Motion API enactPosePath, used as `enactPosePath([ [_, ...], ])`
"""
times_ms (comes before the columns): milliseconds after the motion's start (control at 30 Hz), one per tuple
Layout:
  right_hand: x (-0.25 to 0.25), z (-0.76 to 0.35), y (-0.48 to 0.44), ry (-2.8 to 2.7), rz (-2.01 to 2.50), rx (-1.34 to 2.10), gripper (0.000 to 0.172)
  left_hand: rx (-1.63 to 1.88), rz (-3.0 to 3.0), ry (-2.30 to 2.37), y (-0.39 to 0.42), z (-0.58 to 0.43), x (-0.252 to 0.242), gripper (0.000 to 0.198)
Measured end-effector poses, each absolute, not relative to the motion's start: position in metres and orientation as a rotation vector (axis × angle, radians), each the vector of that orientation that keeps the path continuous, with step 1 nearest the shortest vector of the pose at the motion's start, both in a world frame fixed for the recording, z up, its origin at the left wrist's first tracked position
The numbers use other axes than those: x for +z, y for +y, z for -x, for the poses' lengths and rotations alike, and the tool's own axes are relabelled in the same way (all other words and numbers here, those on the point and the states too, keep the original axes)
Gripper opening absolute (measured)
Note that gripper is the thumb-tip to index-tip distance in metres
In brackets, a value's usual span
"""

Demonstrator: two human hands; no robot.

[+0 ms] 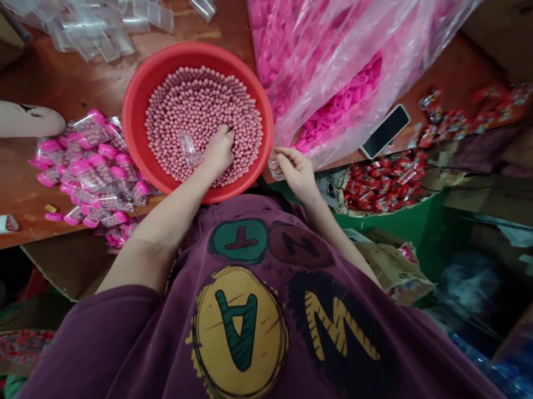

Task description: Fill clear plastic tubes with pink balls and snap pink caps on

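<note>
The left arm reached forward across the body and over the near rim of the red bowl (pixel 134 122). The left hand (pixel 222 148) was bent down, its knuckles up and fingertips sunk among the beads (pixel 196 106); whether it had closed on any of them, I cannot tell. The right hand (pixel 296 172) was just outside the bowl's right rim, thumb and fingers curled in a narrow pinch around a small clear cup (pixel 275 166), partly hidden by the fingers.

The shirt (pixel 137 375) bore large letters in rough-edged circles, turned around from this viewpoint: a T on teal, an A on yellow, one on maroon that could be N or Z, and one on black that could be M or W. A small line of print between the circles was too blurred to read.

The beads were round, dull pink and all alike, filling much of the bowl, which stood at the table's (pixel 228 23) near edge. A clear jar (pixel 188 150) lay on them beside the left wrist. Left of the bowl were heaped bead-filled jars (pixel 90 173) with bright pink caps; to its right lay a plastic bag (pixel 390 25) of pink pieces (pixel 348 95), with a phone (pixel 386 131) near it.
</note>
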State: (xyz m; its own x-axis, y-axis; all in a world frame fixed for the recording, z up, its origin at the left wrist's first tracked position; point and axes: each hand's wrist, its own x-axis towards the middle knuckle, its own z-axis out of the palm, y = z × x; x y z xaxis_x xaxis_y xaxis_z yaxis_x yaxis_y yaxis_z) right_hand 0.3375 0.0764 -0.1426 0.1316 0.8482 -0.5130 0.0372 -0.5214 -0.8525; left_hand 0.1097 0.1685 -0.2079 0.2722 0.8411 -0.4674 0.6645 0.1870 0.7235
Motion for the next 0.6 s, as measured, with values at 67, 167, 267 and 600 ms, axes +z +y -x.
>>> enactPosePath([
  [67, -0.144, -0.338, 0.076, -0.865, 1.708, 1.465, 0.054, 0.348, -1.435, 1.426, 0.164, -0.108, -0.215, 0.045],
  [167, -0.146, -0.338, 0.081, -0.895, 1.696, 1.460, 0.054, 0.481, -1.309, 1.382, 0.160, -0.091, -0.212, 0.058],
  [267, -0.147, -0.341, 0.088, -0.931, 1.709, 1.436, 0.054, 0.596, -1.148, 1.273, 0.155, -0.072, -0.194, 0.057],
  [600, -0.129, -0.333, 0.143, -1.429, 1.482, 1.379, 0.045, 0.719, -0.665, 1.025, 0.143, -0.082, -0.132, 0.061],
])
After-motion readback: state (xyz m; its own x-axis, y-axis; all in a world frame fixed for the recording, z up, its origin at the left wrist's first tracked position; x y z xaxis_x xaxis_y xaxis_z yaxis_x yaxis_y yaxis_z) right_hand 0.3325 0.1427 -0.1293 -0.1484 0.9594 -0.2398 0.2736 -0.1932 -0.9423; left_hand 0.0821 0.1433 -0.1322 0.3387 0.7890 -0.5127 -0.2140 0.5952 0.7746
